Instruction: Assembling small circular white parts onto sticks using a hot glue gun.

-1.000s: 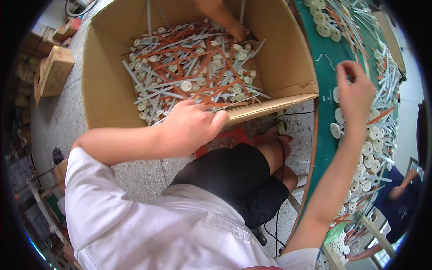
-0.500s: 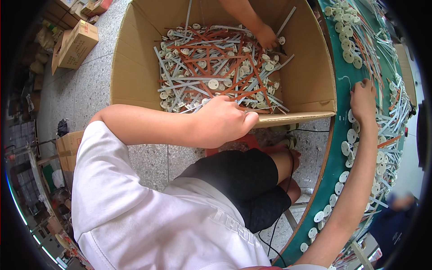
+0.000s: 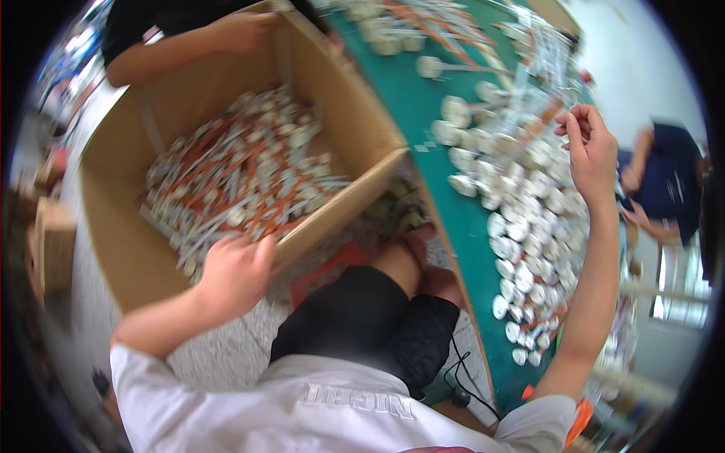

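My left hand [image 3: 236, 275] grips the near rim of a large cardboard box [image 3: 343, 200], its fingers over the edge. Inside lies a heap of tags [image 3: 245, 170], whitish round discs on grey and reddish-brown strips. My right hand [image 3: 590, 147] is raised over the far side of a green table, its fingers curled together. Whatever they pinch, if anything, is too blurred to make out. Below and beside it, a long pile of similar disc tags [image 3: 529, 219] covers much of the table, discs toward me and strips pointing away.
The green tabletop [image 3: 434, 177] curves along my right, beside the box. Another person's hand [image 3: 245, 32] holds the box's far rim. A second person [image 3: 668, 181] in dark clothes stands across the table. A black cable [image 3: 457, 370] hangs near my legs, and a carton [image 3: 54, 245] stands at the left.
My view has turned toward the table. My right hand has lifted off the tabletop. The other person's hand has left the heap and is on the rim.
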`<state>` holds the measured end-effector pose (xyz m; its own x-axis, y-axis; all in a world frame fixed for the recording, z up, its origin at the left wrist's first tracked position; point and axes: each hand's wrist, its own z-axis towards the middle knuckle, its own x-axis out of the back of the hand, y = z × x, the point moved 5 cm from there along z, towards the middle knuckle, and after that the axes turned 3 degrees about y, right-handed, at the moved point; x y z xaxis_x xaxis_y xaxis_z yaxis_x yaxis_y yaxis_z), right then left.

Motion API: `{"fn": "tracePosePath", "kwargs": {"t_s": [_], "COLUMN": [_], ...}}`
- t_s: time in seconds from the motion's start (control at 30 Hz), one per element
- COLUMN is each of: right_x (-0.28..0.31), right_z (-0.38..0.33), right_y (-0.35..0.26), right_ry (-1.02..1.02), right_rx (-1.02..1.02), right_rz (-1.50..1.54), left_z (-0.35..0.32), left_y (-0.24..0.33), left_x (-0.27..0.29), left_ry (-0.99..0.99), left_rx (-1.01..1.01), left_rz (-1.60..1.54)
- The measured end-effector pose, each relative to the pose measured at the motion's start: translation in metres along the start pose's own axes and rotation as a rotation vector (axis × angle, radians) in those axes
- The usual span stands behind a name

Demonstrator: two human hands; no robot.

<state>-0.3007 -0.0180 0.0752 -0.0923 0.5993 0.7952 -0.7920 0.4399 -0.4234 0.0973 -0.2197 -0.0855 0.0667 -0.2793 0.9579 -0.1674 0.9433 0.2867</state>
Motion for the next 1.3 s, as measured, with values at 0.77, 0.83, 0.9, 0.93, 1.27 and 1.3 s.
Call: {"fn": "tracePosePath", "kwargs": {"t_s": [0.77, 0.83, 0.9, 0.93, 1.27, 1.3], "right_x": [0.229, 0.199, 0.128, 0.096, -0.192, -0.204], "right_z": [-0.084, -0.059, -0.049, -0.054, -0.065, -0.068], "right_y": [0.121, 0.086, 0.020, -0.012, -0.184, -0.182], "right_ry": [0.866, 0.955, 0.857, 0.773, -0.020, -0.030], "right_rx": [-0.227, -0.039, 0.027, 0.116, 0.718, 0.728], "right_rz": [-0.400, 0.005, 0.420, 0.357, 0.323, 0.340], "left_z": [0.001, 0.003, 0.005, 0.013, -0.011, -0.009], "left_y": [0.015, 0.013, 0.013, 0.016, -0.005, -0.006], "left_x": [-0.003, -0.002, 0.004, 0.008, -0.008, -0.008], "left_ry": [0.001, 0.041, 0.011, -0.010, -0.043, -0.044], "left_rx": [0.034, 0.007, 0.058, 0.043, 0.020, 0.042], "left_rz": [0.010, 0.008, 0.058, 0.030, 0.017, 0.016]}}
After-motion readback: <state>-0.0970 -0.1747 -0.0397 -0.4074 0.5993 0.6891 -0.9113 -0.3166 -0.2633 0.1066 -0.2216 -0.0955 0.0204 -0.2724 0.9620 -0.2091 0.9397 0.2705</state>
